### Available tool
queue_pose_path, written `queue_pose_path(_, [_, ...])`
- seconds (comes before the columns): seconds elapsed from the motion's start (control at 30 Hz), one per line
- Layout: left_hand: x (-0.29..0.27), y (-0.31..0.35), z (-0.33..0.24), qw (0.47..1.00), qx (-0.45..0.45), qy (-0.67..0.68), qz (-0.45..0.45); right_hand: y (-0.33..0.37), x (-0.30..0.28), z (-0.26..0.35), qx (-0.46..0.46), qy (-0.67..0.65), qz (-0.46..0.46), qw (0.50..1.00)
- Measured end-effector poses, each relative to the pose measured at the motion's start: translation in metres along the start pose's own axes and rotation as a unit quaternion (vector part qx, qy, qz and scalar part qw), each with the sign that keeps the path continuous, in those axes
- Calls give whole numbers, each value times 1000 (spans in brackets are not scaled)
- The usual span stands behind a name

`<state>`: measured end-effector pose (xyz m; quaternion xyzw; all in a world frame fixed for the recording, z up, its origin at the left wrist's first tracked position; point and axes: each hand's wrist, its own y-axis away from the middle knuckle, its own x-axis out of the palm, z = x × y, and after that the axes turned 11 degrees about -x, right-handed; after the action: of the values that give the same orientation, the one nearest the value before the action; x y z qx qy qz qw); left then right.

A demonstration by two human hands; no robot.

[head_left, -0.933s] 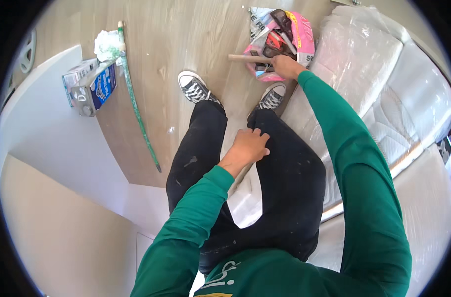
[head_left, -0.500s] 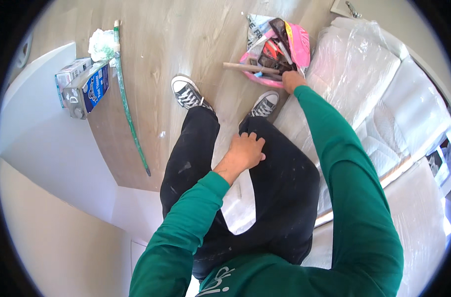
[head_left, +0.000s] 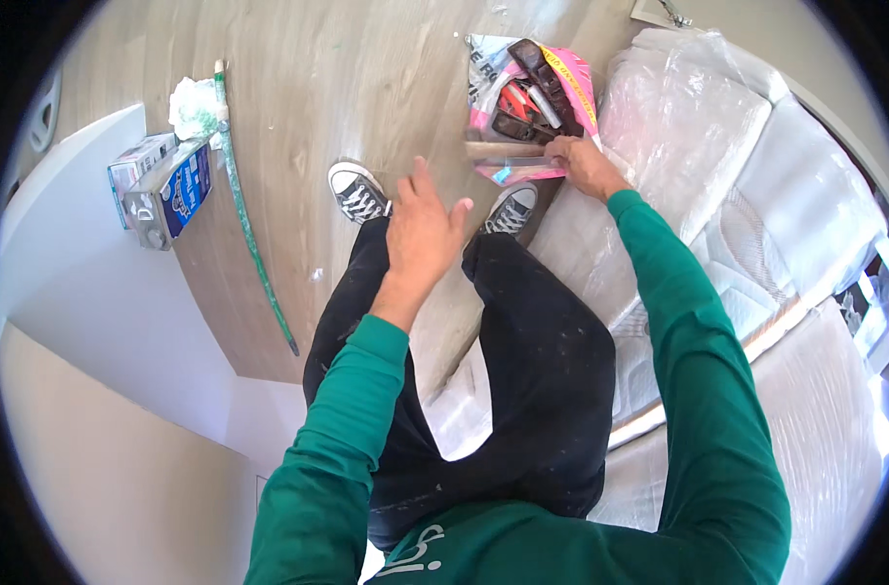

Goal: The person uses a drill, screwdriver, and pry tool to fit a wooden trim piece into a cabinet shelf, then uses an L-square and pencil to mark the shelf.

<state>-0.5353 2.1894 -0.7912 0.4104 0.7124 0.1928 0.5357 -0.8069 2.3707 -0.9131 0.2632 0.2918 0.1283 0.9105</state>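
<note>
While the right hand [head_left: 583,164] has its fingers closed on one end of a wooden handle [head_left: 503,150], whose long axis runs leftward across the pink bag [head_left: 573,73] on the floor [head_left: 298,78], the left hand [head_left: 422,226] hovers nearer the knees, fingers spread, holding nothing

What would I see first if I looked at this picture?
Probably the bright pink bag full of tools on the wooden floor, up top. The right hand grips a wooden handle beside it, and the left hand hangs open above two black-and-white sneakers.
</note>
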Motion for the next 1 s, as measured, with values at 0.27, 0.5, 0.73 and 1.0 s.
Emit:
queue_pose_path(0.27, [-26,5,5,976,56,200,66,25,-17,131,-29,55,-67,996])
queue_pose_path(0.5, [-72,135,3,966,7,220,133,134,-38,255,121,21,95,988])
queue_pose_path(0.73, [-162,299,7,885,-123,416,168,204,-76,436,41,-16,219,975])
queue_pose_path(1.0, [-162,497,74,925,109,362,-36,234,-33,535,-97,-41,244,964])
